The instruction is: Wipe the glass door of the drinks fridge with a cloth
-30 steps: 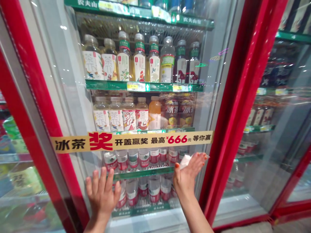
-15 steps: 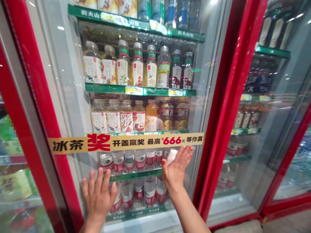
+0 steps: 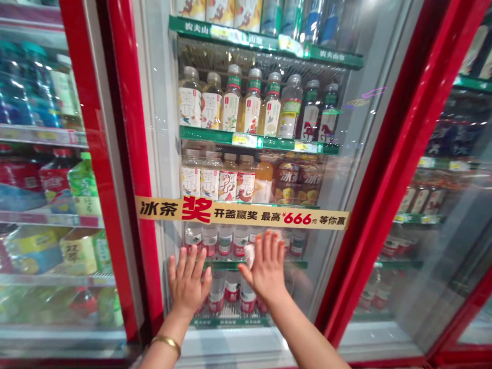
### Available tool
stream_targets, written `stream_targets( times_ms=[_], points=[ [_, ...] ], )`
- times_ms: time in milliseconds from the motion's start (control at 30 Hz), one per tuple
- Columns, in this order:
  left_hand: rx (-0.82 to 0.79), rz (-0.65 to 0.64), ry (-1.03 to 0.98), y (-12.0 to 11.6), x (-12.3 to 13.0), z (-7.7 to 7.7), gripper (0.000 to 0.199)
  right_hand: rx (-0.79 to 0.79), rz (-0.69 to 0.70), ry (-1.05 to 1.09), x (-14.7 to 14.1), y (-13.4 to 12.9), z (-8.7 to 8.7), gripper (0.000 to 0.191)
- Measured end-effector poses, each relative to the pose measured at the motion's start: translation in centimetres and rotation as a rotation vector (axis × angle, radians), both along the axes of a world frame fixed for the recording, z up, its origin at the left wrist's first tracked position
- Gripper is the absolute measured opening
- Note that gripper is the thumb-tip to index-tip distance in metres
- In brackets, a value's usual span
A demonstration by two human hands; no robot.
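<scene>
A glass cooler door carries a yellow strip with black and red lettering. Below the strip's left part, my left hand lies flat against the glass with its fingers spread, a gold bangle on the wrist. My right hand is under the strip's right half, palm to the glass and fingers stretched upward. A white cloth or tissue shows between its thumb and forefinger, pressed on the glass under the hand. Behind the glass, bottles with red and white labels stand on a shelf.
Red door frames rise at the left and right. Higher green-edged shelves hold tea bottles. Another cooler with drinks stands at the left, and one more shows behind glass at the right.
The view has turned left, so more of the left cooler shows. My right hand has moved left over the glass, closer to my left hand, and its fingers now point straighter up.
</scene>
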State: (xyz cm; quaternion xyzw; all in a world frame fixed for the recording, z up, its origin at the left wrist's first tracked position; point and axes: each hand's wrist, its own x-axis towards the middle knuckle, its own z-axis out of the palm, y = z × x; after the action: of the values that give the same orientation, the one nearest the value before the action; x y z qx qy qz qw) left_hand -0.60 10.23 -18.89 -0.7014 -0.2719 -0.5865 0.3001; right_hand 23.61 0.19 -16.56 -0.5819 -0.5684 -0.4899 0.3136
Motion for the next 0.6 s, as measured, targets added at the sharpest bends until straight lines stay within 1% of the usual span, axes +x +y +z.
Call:
stream_targets(
  times_ms=[67,100,133,167,200,233,267,333,367,400,433,467,500,567,600],
  points=[
    [-0.049,-0.027,0.002,-0.1,-0.6,-1.0,0.085,-0.101,0.096,-0.253,-1.0,-0.6,-3.0,0.093],
    [-0.076,-0.031,-0.003,-0.1,-0.9,-1.7,0.086,-0.123,0.116,-0.324,-0.7,-1.3,-4.3,0.087],
    [-0.099,-0.028,-0.006,-0.1,-1.2,-2.5,0.086,-0.126,0.119,-0.354,0.0,-2.1,-5.1,0.082],
    [-0.114,-0.017,-0.009,-0.1,-1.4,-3.4,0.086,-0.112,0.102,-0.343,0.9,-2.8,-5.3,0.080],
    [-0.119,-0.003,-0.012,0.0,-1.5,-4.3,0.087,-0.088,0.066,-0.295,1.8,-3.2,-4.7,0.081],
    [-0.115,0.009,-0.013,0.2,-1.6,-5.2,0.087,-0.058,0.018,-0.218,2.4,-3.2,-3.5,0.085],
    [-0.104,0.017,-0.014,0.3,-1.6,-5.9,0.087,-0.025,-0.038,-0.126,2.6,-2.9,-1.9,0.091],
    [-0.080,0.030,-0.026,0.8,-1.4,-6.9,0.087,0.024,-0.118,0.041,1.4,-1.2,1.4,0.102],
    [-0.072,0.035,-0.033,1.0,-1.3,-7.3,0.088,0.017,-0.115,0.074,0.1,-0.1,2.4,0.105],
    [-0.066,0.040,-0.037,1.2,-1.2,-7.6,0.089,-0.019,-0.067,0.043,-1.3,0.8,2.8,0.106],
    [-0.064,0.044,-0.041,1.4,-1.2,-7.8,0.091,-0.073,0.012,-0.042,-2.7,1.5,2.6,0.104],
    [-0.062,0.048,-0.048,1.5,-1.2,-8.0,0.092,-0.138,0.105,-0.158,-3.8,1.9,1.8,0.099],
    [-0.063,0.051,-0.054,1.6,-1.3,-8.2,0.093,-0.201,0.198,-0.281,-4.6,1.9,0.6,0.092],
    [-0.074,0.054,-0.056,1.6,-1.5,-8.7,0.091,-0.280,0.329,-0.461,-4.6,1.2,-1.9,0.076],
    [-0.086,0.053,-0.049,1.5,-1.6,-8.9,0.089,-0.295,0.355,-0.496,-4.1,0.6,-2.7,0.071]
  ],
)
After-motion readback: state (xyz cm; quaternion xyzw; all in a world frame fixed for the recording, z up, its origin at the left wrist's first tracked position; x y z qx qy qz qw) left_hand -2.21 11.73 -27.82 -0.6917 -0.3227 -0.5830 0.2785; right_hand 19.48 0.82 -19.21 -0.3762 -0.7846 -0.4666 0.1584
